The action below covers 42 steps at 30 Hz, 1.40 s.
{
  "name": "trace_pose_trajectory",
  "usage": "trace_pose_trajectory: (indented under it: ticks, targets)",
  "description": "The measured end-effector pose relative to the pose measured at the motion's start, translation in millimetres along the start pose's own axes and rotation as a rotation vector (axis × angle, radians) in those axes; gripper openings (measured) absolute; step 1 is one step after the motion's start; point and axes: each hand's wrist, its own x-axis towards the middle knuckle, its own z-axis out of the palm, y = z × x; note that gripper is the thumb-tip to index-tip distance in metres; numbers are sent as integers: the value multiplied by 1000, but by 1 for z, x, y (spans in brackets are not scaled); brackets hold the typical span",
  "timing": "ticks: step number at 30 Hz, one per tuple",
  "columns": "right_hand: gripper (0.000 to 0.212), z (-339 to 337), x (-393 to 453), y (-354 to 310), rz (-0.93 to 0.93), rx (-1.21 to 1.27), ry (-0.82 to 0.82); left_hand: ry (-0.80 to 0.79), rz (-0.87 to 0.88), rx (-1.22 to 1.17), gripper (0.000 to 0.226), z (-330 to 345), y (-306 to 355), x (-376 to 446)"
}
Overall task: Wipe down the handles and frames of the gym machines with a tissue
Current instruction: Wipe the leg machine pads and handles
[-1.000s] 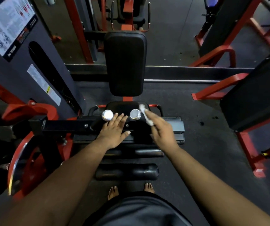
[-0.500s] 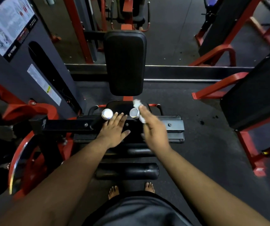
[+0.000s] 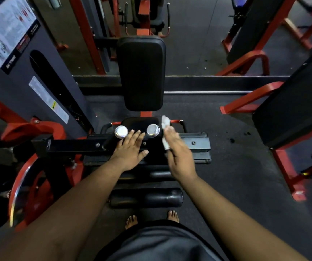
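Mid-wipe: right hand [image 3: 179, 157] seemingly pinching tissue [image 3: 165, 127] beside chrome knob [image 3: 153, 130], left hand [image 3: 129, 149] flat on black frame [image 3: 72, 146]; next, wipe frame rightward.

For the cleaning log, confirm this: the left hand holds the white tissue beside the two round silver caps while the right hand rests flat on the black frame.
Hands swapped: the head view shows the right hand holding the white tissue, the left hand flat on the black frame by the round silver caps.

Both arms reach forward; the left hand [image 3: 129, 150] lies flat, fingers straight, while the right hand [image 3: 179, 153] holds a tissue [image 3: 165, 125].
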Motion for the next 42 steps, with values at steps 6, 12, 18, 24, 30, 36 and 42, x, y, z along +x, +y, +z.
trace_pose_trajectory:
  ticks: [6,12,18,24,30,36,42]
  targets:
    - [73,0,-19,42,-95,-339,-94,16,14,-41,79,-2,0,-5]
    - [41,-32,8,33,334,88,107,10,14,-41,79,-3,1,-4]
    - [49,-8,40,-20,25,222,-198,-10,3,-20,83,-3,2,-3]
    - [45,-19,86,-2,269,133,-525,-17,7,-26,85,-4,2,-3]
    - [44,-14,88,-14,88,340,-510,-15,11,-36,85,2,-2,0]
    - [45,-9,69,31,242,150,-452,-19,5,-62,86,-3,-2,0]
    - [51,4,44,8,20,184,-171,-21,5,-79,85,0,-2,0]
